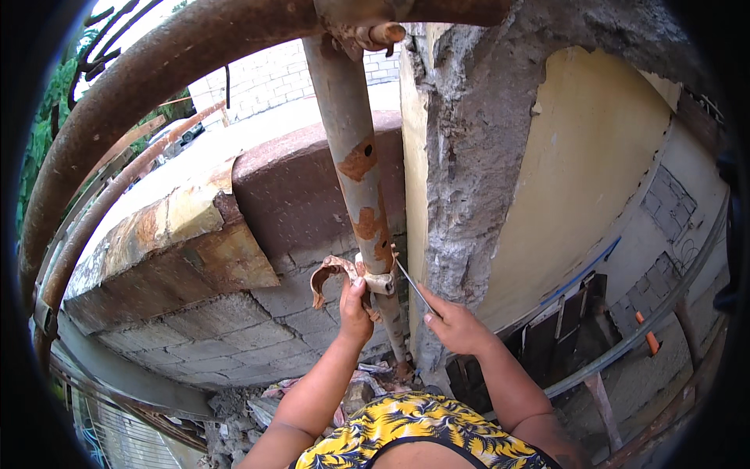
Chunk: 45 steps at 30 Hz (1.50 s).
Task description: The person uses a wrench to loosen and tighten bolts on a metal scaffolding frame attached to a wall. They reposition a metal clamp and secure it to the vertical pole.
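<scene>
- The clamp (380,283), a pale, rusty metal fitting, sits around the lower part of the upright pipe (363,191); its curved open half (319,283) sticks out past the pipe's left edge.
- The left hand (356,316) is closed on the clamp's left side, thumb raised against the metal. If that hold loosened while the collar was slack, the clamp could slide down the pipe or swing around it.
- The right hand (459,327) grips a thin metal tool (416,291), its far end at the pipe's right edge, just beside the clamp. Whether it is seated on a bolt is too small to tell; a poor seat could let it slip under force.
- A slip could drive the right-hand knuckles into the broken concrete column (473,172), whose rough edge stands near, just behind the tool.
- The open half has a hooked, rusty rim close to the left thumb; a sudden turn could pinch or scrape it.
- Rust patches on the pipe suggest seized threads, which would call for harder pulling and make a jerk likelier.
- Below lies loose rubble (266,408) by the pipe's foot; a dropped tool could be lost there.
</scene>
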### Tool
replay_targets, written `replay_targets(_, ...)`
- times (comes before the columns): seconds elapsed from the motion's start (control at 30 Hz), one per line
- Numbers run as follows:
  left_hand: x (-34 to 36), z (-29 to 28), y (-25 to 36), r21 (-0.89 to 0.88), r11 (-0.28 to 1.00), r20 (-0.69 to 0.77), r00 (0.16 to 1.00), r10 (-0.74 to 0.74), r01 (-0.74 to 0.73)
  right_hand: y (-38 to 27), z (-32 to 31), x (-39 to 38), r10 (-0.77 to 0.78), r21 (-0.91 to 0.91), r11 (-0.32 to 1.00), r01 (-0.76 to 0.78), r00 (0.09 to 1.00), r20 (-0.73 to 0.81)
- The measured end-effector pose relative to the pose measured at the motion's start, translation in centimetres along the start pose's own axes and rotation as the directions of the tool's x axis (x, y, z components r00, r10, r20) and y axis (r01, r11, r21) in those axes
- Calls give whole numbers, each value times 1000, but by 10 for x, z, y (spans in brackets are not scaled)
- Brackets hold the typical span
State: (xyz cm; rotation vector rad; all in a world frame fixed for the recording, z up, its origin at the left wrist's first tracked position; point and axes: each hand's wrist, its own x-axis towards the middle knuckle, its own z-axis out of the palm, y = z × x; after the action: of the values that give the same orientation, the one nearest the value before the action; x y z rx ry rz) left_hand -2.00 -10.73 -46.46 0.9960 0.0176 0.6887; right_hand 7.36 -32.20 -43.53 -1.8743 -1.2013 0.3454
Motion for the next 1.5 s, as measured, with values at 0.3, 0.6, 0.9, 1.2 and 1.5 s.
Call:
replay_targets(0.3,-2,10,8,7,1000,-33,999,22,-22,-45,-25,-16,-299,224,915,335,937,-178)
replay_targets(0.6,-7,6,3,18,1000,-51,999,5,-4,-77,-27,53,-700,-256,581,773,314,-641)
replay_targets(0.9,-8,-1,9,18,998,-59,997,-53,55,-146,-49,206,-212,466,624,627,710,-671)
replay_targets(1.2,-6,7,6,41,999,-12,1000,4,-3,-31,-50,366,-145,-90,989,114,711,-688)
replay_targets(1.5,-3,-13,13,-173,980,-67,992,-106,93,-101,-46,286,131,787,611,87,969,-209)
